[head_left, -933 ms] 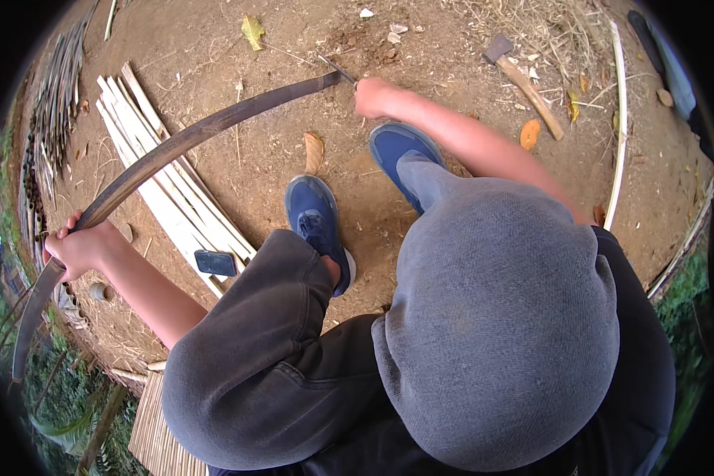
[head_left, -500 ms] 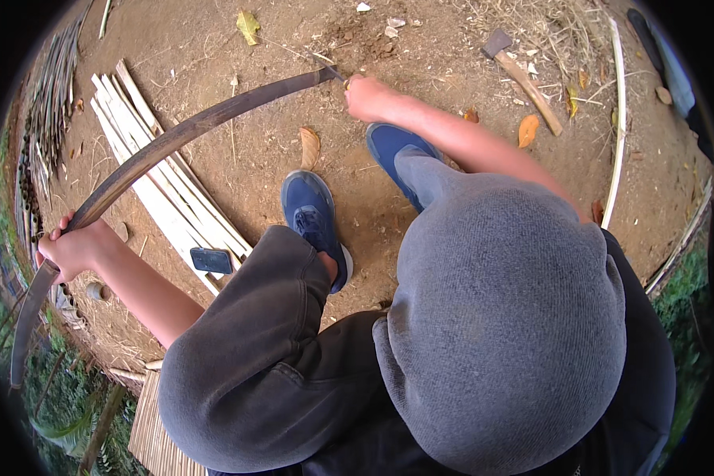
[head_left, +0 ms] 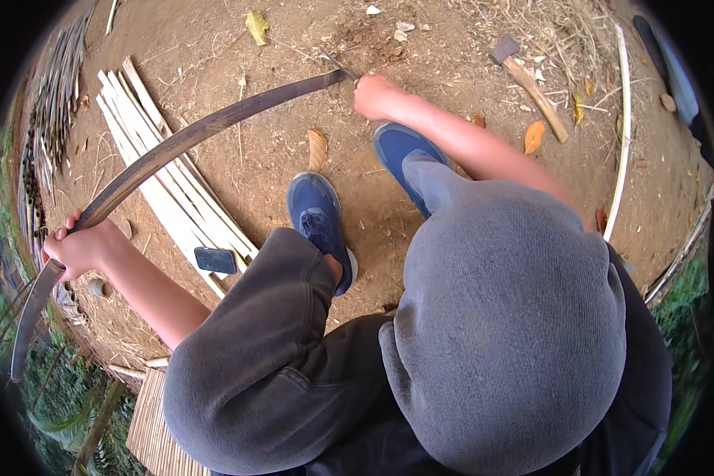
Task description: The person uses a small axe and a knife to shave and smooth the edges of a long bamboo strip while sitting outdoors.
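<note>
A long dark strip of wood or bamboo (head_left: 214, 123) stretches from the far left to the middle of the head view and looks bowed. My left hand (head_left: 83, 247) is wrapped around it near its left end, with a short length jutting past the fist. My right hand (head_left: 378, 97) is closed around a knife, its handle mostly covered by the fingers. The thin knife blade (head_left: 339, 65) lies across the strip's far right end; whether it has cut in is too small to tell.
Pale split strips (head_left: 163, 170) lie on the dirt at left, a phone (head_left: 215, 260) on their near end. A hatchet (head_left: 530, 86) rests at far right, a long pale stick (head_left: 624, 127) beyond it. Thin dark sticks (head_left: 54, 87) are piled at far left. My shoes (head_left: 316, 214) stand between.
The view has shifted slightly, so the ground appears a little further right. Both hands keep their grips, and the knife stays at the strip's right end with a small movement.
</note>
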{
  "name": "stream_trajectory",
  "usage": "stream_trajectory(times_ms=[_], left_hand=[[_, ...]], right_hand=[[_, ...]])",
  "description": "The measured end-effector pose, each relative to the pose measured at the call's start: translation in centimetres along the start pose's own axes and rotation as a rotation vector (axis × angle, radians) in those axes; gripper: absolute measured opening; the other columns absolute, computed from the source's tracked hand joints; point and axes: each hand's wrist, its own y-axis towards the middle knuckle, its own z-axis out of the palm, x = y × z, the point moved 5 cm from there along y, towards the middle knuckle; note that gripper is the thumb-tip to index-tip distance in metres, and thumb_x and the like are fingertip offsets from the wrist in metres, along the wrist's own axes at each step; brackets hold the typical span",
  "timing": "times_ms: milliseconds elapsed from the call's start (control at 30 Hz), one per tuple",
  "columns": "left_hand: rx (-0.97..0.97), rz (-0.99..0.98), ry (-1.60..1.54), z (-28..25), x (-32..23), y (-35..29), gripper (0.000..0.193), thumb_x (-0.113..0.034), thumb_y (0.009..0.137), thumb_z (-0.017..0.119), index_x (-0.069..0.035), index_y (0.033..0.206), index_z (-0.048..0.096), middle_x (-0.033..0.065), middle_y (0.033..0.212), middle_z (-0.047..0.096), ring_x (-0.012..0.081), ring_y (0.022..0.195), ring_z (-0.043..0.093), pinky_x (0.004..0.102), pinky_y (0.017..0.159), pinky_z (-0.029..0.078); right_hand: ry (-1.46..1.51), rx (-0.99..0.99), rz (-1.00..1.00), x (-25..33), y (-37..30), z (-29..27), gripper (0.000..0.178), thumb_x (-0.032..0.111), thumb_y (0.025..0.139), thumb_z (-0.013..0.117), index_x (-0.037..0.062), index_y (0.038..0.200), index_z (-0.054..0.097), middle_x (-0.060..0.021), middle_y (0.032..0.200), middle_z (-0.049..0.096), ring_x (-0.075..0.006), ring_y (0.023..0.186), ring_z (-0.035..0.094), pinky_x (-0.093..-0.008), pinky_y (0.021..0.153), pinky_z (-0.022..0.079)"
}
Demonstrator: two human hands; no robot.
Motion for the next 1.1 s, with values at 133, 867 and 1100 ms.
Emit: stream_trajectory(times_ms=[133, 867, 1100], left_hand=[[0.069, -0.001, -0.006, -0.6, 0.3, 1.3, 0.026, 0.0, 0.086, 0.049, -0.022, 0.098, 0.041, -0.0011, 0.067, 0.038, 0.0134, 0.053, 0.042, 0.0285, 0.047, 0.039], [0.12, -0.03, -0.024, 1.1, -1.4, -0.6, 0.021, -0.006, 0.091, 0.046, -0.023, 0.1, 0.04, -0.0021, 0.062, 0.036, 0.0127, 0.051, 0.037, 0.0273, 0.05, 0.039], [0.194, -0.037, -0.032, 2.0, -1.6, -0.9, 0.014, -0.008, 0.092, 0.045, -0.021, 0.094, 0.04, -0.0026, 0.061, 0.035, 0.0127, 0.051, 0.037, 0.0263, 0.051, 0.038]], right_hand=[[0.148, -0.004, 0.001, 0.2, -0.6, -0.4, 0.04, 0.03, 0.099, 0.048, -0.0042, 0.106, 0.066, -0.0261, 0.103, 0.068, -0.0402, 0.098, 0.067, -0.047, 0.087, 0.052], [-0.15, 0.147, 0.022, 1.2, -0.6, -1.0, 0.038, 0.005, 0.084, 0.063, -0.009, 0.119, 0.061, -0.0259, 0.117, 0.066, -0.0373, 0.11, 0.066, -0.0418, 0.093, 0.054], [-0.091, 0.025, 0.028, 0.7, -0.8, -0.7, 0.03, 0.008, 0.083, 0.063, -0.0086, 0.107, 0.068, -0.0251, 0.114, 0.068, -0.0378, 0.107, 0.067, -0.0421, 0.091, 0.055]])
